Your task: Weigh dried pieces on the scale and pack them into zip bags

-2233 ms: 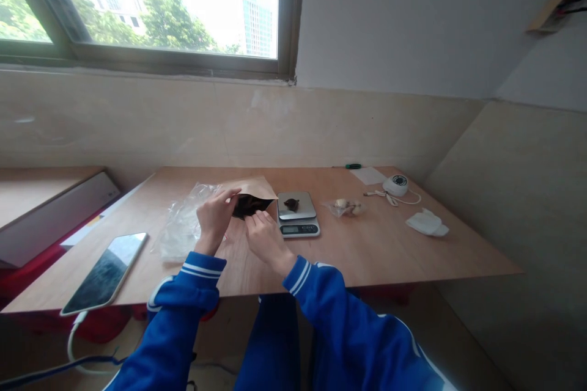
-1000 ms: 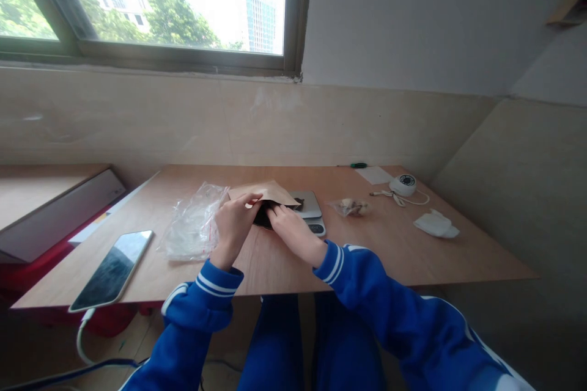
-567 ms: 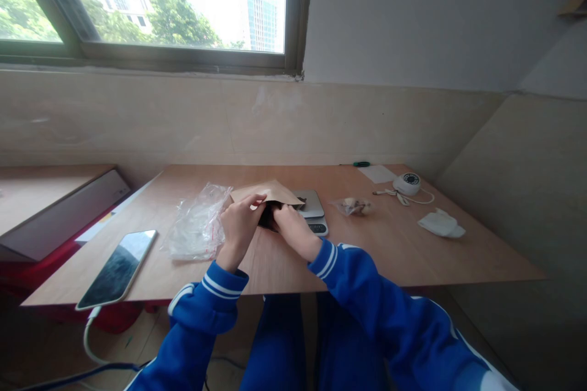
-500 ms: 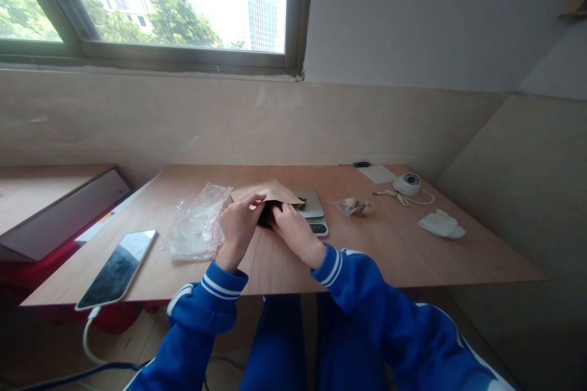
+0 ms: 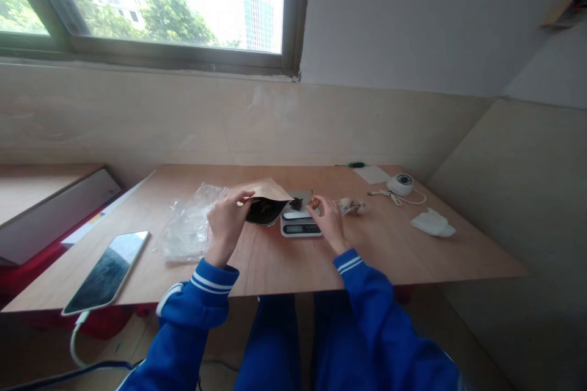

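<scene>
My left hand (image 5: 228,217) is closed on the edge of a brown paper bag (image 5: 268,189), whose dark mouth gapes toward me. Some brownish contents show dimly inside. To the bag's right stands a small kitchen scale (image 5: 301,230) with a display on its front. A dark, shrivelled piece (image 5: 296,203) rests on the scale's plate. Over the plate's right side, my right hand (image 5: 328,220) pinches a small brown dried piece (image 5: 314,202); its exact kind I cannot make out.
Left of the bag lies clear plastic packaging (image 5: 186,229), with a charging phone (image 5: 107,272) nearer the table's left edge. On the right are a small plastic bag of pale pieces (image 5: 352,206), a white camera (image 5: 400,184) with cable, a crumpled tissue (image 5: 433,223) and a green-handled screwdriver (image 5: 356,165).
My right hand has come out of the paper bag and moved right, over the scale, with a brown dried piece in its fingers. My left hand still holds the bag.
</scene>
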`<state>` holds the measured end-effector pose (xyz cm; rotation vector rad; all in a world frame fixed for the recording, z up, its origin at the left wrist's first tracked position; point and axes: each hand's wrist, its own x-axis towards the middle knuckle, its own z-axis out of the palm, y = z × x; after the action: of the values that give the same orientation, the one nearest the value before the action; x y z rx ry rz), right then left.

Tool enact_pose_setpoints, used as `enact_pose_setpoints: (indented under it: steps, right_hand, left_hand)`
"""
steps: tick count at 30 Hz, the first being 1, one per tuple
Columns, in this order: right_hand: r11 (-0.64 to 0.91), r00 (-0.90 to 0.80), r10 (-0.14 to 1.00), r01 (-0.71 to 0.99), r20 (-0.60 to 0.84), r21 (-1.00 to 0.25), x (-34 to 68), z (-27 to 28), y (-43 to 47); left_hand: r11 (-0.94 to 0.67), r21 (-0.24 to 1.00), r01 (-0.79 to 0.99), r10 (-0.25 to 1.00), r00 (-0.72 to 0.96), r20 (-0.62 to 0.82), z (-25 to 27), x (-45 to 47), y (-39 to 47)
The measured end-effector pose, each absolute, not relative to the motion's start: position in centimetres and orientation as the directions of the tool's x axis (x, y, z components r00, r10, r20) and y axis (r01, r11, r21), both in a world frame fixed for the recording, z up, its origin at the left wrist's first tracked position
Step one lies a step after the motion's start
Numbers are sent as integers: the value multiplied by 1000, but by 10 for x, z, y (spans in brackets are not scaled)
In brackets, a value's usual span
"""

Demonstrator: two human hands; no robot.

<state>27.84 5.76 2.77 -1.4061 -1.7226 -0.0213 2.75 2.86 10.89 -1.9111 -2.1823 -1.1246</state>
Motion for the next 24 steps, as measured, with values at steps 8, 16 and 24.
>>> enact_pose_setpoints:
  steps: [8,16,24]
  right_hand:
    - [354,35,803,775,595,-523,268,7,73]
    - [804,-439,558,497,704,-328,204,71,7]
    - [445,-390,887,863,246,-238,148,69,49]
  left_hand:
    - [-9,501,866,856,-252,451,108,26,28]
    - [-4,524,852,858,-267,440,105,35,31]
    - [-27,529,848,817,-286,500,90,42,22]
